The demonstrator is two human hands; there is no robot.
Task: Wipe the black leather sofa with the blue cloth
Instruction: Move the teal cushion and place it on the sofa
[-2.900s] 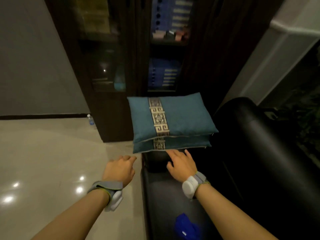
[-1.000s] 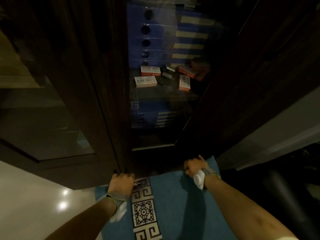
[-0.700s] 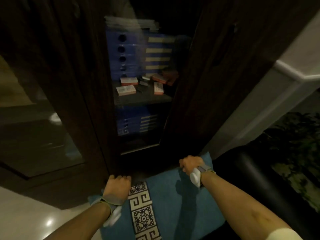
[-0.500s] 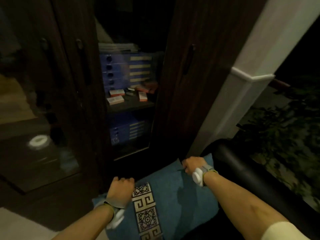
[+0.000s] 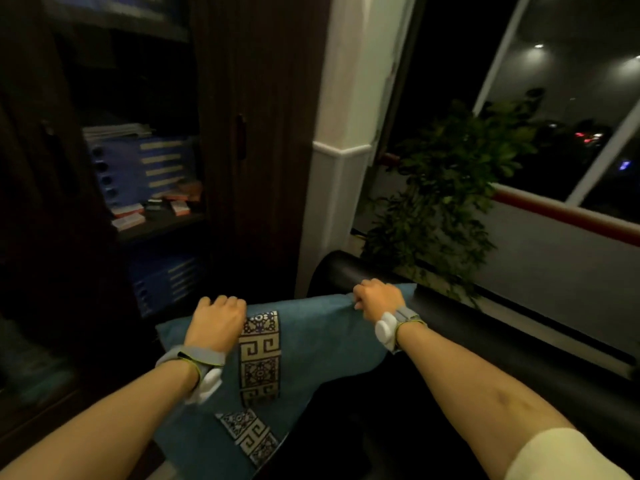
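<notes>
Two stacked teal cushions point(image 5: 318, 337) with a patterned cream band are lifted in front of me. My left hand point(image 5: 216, 320) grips their far edge on the left side. My right hand point(image 5: 375, 299) grips the far edge near the right corner. The black leather sofa point(image 5: 485, 337) runs along the right, its rounded backrest just behind my right hand. The blue cloth is out of sight.
A dark wooden cabinet point(image 5: 256, 168) with blue binders point(image 5: 145, 168) and small boxes stands straight ahead. A white pillar point(image 5: 343, 150) rises beside it. A leafy potted plant point(image 5: 446, 188) and a window point(image 5: 571, 98) lie behind the sofa.
Both hands took hold of the cushions' far edge and lifted them off the sofa end. Since then the view has swung right, and the cushions move right toward the backrest.
</notes>
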